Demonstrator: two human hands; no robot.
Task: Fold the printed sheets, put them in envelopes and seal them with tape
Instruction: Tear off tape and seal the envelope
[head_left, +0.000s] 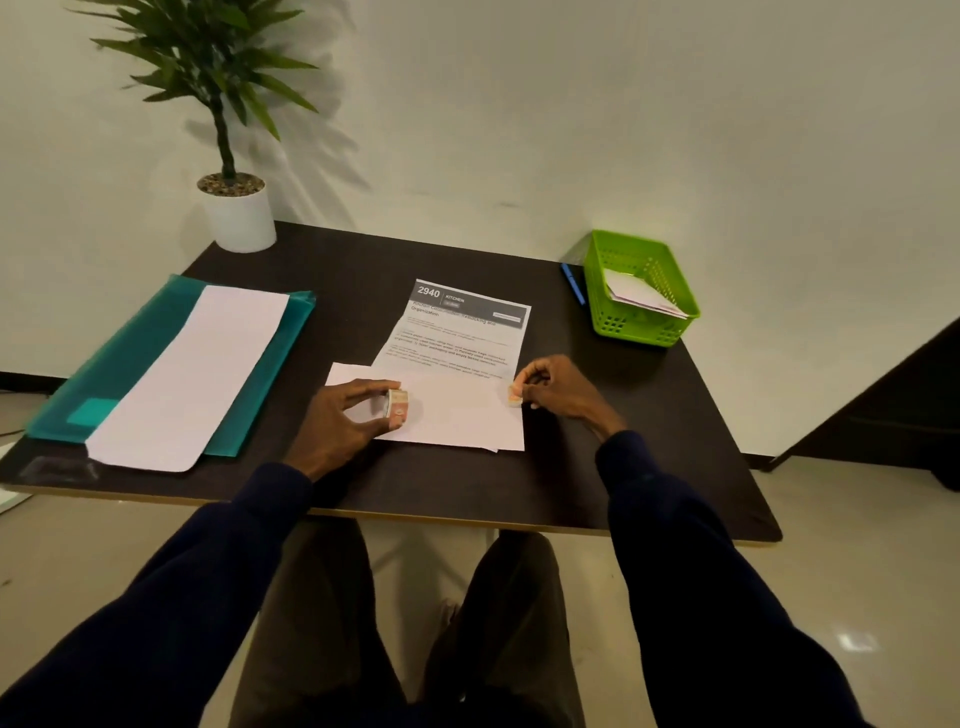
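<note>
— Dark sleeves nearest; left hand (345, 415) grips the tape roll (397, 409), right fingers (527, 382) pinch its pulled end over the envelope (457, 415) at mid-counter (649, 415).
— Risk?
— Probably the stretched tape twisting, landing crooked, or catching the printed sheet (460, 332).

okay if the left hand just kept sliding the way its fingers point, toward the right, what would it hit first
Probably the right hand, which pinches the pulled tape end. The left hand holds the tape roll and only white envelope lies between them, though depth is hard to judge.
</note>
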